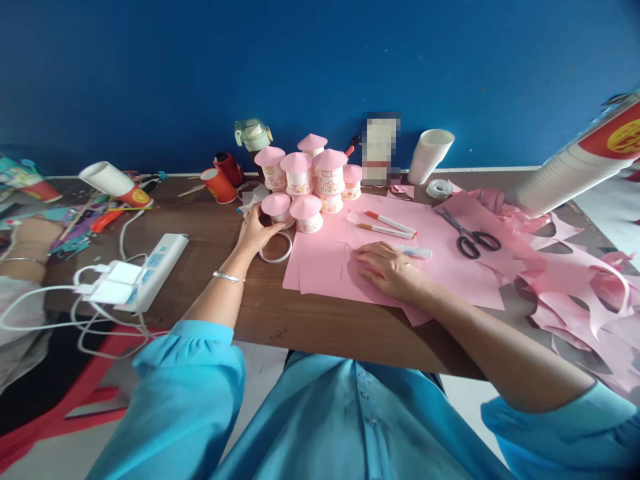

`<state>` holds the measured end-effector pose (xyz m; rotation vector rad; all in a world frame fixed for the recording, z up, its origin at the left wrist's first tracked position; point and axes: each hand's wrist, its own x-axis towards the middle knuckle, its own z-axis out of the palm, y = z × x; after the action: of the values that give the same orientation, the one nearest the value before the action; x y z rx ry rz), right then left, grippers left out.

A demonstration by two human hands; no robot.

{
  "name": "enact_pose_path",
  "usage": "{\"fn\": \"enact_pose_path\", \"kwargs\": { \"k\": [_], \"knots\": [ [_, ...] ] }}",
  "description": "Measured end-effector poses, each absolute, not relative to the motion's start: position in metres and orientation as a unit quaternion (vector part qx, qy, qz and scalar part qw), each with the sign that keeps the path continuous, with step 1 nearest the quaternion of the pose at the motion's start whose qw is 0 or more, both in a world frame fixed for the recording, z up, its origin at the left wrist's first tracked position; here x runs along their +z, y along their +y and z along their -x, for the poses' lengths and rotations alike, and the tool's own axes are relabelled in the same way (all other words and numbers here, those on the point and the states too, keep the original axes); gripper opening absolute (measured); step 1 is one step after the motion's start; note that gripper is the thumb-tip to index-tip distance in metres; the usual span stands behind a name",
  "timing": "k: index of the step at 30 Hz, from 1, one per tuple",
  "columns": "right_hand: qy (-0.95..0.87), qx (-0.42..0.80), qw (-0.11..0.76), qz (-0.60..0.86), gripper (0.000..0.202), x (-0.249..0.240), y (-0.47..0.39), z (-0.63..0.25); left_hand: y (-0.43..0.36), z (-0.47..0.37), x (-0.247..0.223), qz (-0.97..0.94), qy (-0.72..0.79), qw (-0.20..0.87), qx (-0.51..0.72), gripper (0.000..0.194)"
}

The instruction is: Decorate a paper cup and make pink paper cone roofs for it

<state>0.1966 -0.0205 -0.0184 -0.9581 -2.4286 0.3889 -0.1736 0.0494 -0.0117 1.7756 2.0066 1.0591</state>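
My left hand (257,232) is at the front left of a cluster of small paper-cup houses, its thumb and fingers curved around the lower part of one house (277,207). That house has a pink cone roof. Beside it stands a similar house (307,215) with orange line drawings on its white wall, and several more (330,175) are grouped and stacked behind. My right hand (393,268) lies flat with its fingers stretched out on pink paper sheets (320,267). Near its fingers are a capped pen (414,251) and two orange-and-white markers (385,231).
Black-handled scissors (470,241) and a tape roll (439,189) lie to the right, near pink scraps (575,293). Stacked white cups (431,157) stand behind. A power strip (156,273) with cables is at left, near another person's arm (30,247). A white ring (275,259) lies by my left wrist.
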Motion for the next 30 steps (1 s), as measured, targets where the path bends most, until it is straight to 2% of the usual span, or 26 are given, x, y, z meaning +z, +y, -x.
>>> {"fn": "enact_pose_path", "kwargs": {
  "k": [15, 21, 30],
  "knots": [
    [-0.893, 0.137, 0.250, 0.348, 0.026, -0.023, -0.019, -0.197, 0.055, 0.179, -0.021, -0.629, 0.645, 0.177, 0.396, 0.074],
    [-0.897, 0.137, 0.242, 0.344, 0.025, -0.021, -0.018, -0.197, 0.053, 0.182, -0.021, -0.633, 0.645, 0.166, 0.395, 0.078],
    [-0.896, 0.148, 0.247, 0.339, 0.029, -0.019, -0.016, -0.197, 0.043, 0.183, -0.013, -0.614, 0.682, 0.148, 0.368, 0.063]
  ]
}}
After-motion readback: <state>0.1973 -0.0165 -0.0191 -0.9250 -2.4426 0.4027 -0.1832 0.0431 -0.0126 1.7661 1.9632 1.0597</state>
